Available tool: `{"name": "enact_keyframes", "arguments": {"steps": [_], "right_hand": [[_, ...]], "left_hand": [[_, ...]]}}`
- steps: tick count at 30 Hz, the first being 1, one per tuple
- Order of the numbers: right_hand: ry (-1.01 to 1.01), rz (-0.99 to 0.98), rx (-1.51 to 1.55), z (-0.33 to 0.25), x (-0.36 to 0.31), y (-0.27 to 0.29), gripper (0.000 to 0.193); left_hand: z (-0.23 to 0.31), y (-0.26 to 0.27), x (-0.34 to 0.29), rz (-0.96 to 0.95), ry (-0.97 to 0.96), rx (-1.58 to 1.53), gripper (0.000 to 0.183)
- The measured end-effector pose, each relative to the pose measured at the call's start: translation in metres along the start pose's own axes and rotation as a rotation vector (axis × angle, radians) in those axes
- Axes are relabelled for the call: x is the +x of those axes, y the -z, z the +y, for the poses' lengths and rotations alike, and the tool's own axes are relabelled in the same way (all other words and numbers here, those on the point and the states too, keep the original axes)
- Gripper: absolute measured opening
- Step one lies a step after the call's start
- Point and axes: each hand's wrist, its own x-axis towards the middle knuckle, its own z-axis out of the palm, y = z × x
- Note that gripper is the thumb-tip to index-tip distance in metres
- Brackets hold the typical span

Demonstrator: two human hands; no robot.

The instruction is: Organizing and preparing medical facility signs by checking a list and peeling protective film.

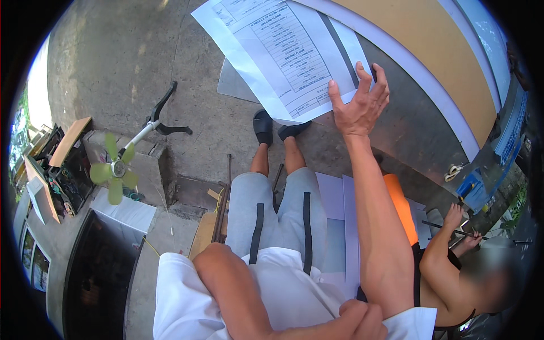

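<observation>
Your right hand, fingers spread open, is at the paper's edge; your left hand curls, its hold unclear.

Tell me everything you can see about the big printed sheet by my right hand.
The sheet looks like thin white paper, with a ruled table in dark print and faint creases. It slants toward the lower right, its top cut off by the picture's edge. Its lower corner appears to overhang the concrete floor. Your right hand is at its lower right, fingers spread, thumb over the paper. What supports it underneath is hidden.
</observation>
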Motion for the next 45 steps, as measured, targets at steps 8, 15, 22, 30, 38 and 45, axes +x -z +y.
{"name": "enact_keyframes", "arguments": {"steps": [8,15,22,30,38,45], "right_hand": [[-0.005,-0.004,0.004,-0.003,0.000,0.000,0.066],[0.009,0.016,0.002,0.002,0.000,0.000,0.068],[0.001,0.008,0.021,-0.001,-0.001,-0.002,0.073],[-0.012,0.028,0.011,0.001,0.000,-0.005,0.076],[0.008,0.051,0.006,0.005,0.003,0.001,0.077],[0.001,0.043,-0.030,0.006,-0.001,0.001,0.076]], "left_hand": [[-0.003,0.011,0.001,-0.177,0.141,0.209,0.013],[-0.006,0.014,-0.001,-0.118,0.258,0.140,0.021],[-0.005,-0.002,0.008,0.015,0.364,0.080,0.027],[-0.089,-0.007,-0.016,0.137,0.761,0.064,0.024],[-0.154,-0.052,-0.013,1.190,0.125,-2.216,0.045],[-0.042,0.003,0.036,0.560,0.405,-2.567,0.032]]}}
